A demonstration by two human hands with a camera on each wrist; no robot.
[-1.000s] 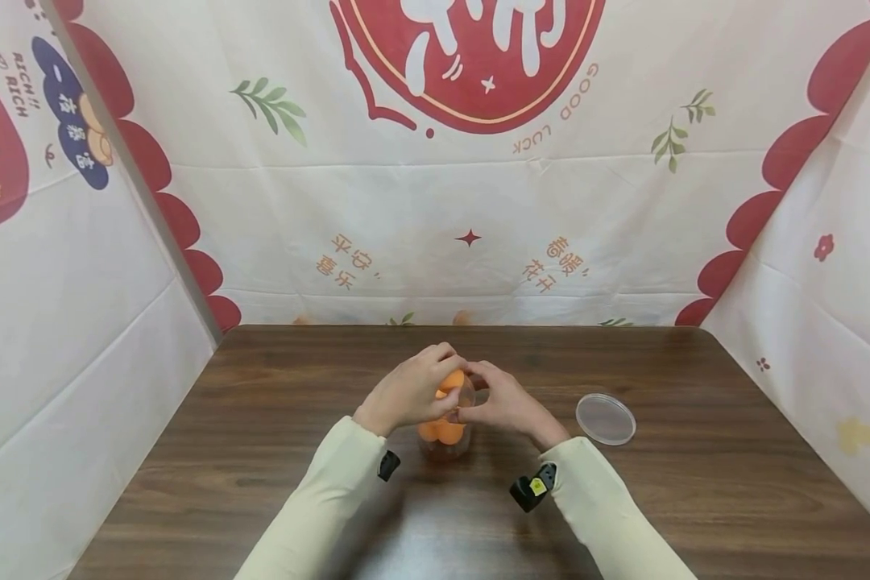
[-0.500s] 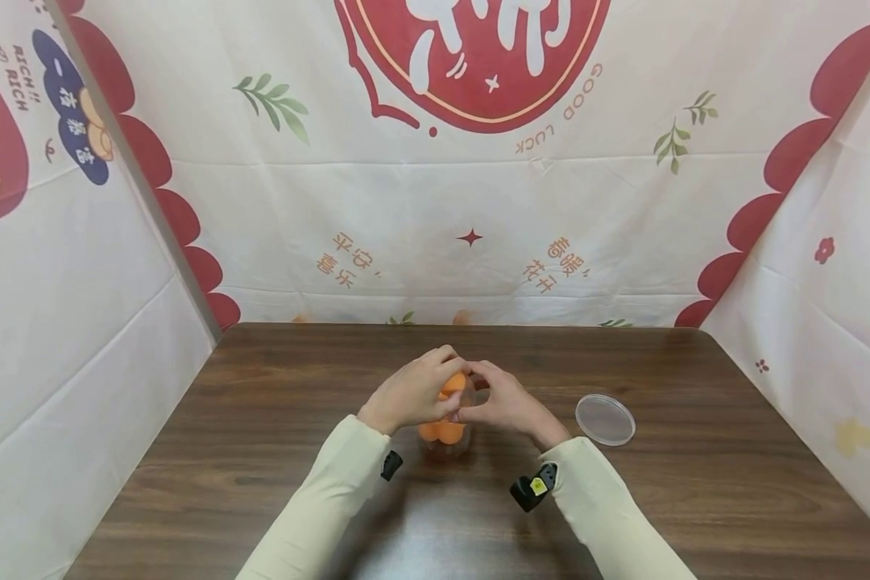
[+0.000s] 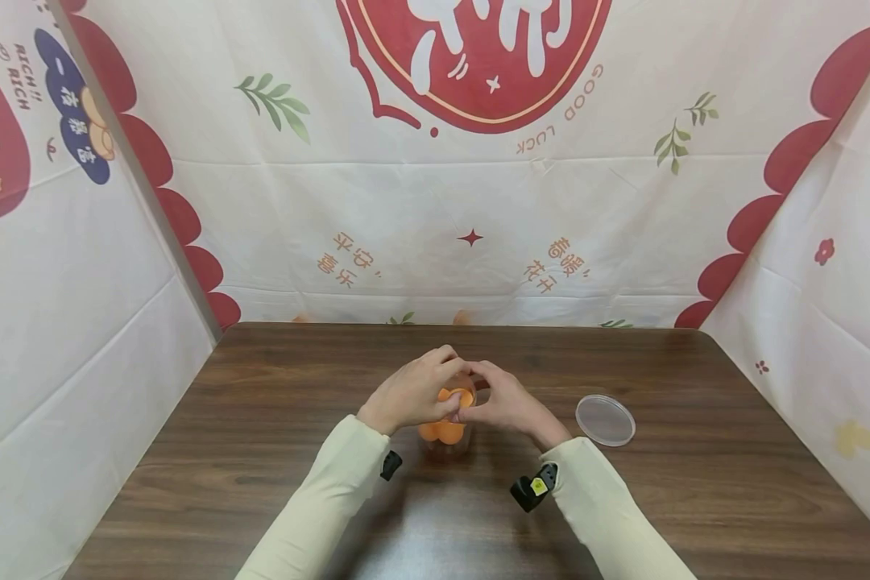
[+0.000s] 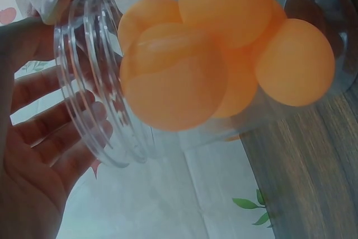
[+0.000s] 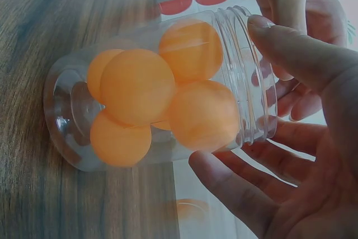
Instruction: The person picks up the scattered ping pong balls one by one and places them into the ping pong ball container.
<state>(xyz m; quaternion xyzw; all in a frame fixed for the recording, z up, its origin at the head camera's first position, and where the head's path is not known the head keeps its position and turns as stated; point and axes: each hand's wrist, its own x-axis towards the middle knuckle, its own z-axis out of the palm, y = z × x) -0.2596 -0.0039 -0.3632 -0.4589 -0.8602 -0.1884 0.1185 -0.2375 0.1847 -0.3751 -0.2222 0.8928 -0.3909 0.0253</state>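
Observation:
A clear plastic jar (image 3: 445, 453) with a threaded neck stands on the brown table, with both hands around its mouth. Several orange ping-pong balls (image 5: 137, 87) are piled inside. My left hand (image 3: 413, 392) curls over the near-left side of the neck, thumb in front and fingers reaching behind the mouth (image 4: 84, 82). My right hand (image 3: 507, 403) holds the right side of the neck, its thumb (image 5: 279, 37) on the threads and its fingertips (image 5: 210, 166) along the opposite side. In the head view the two hands' thumbs meet in front of the rim and partly hide it.
A round clear lid (image 3: 605, 420) lies flat on the table (image 3: 667, 499) to the right of the right hand. White printed cloth (image 3: 420, 209) hangs behind the table and at both sides. Black wrist cameras (image 3: 532, 487) sit under the cuffs.
The topmost orange ping-pong ball, up between the hands at the mouth half a second ago, has dropped lower into the jar. The hands and the lid stay in nearly the same place.

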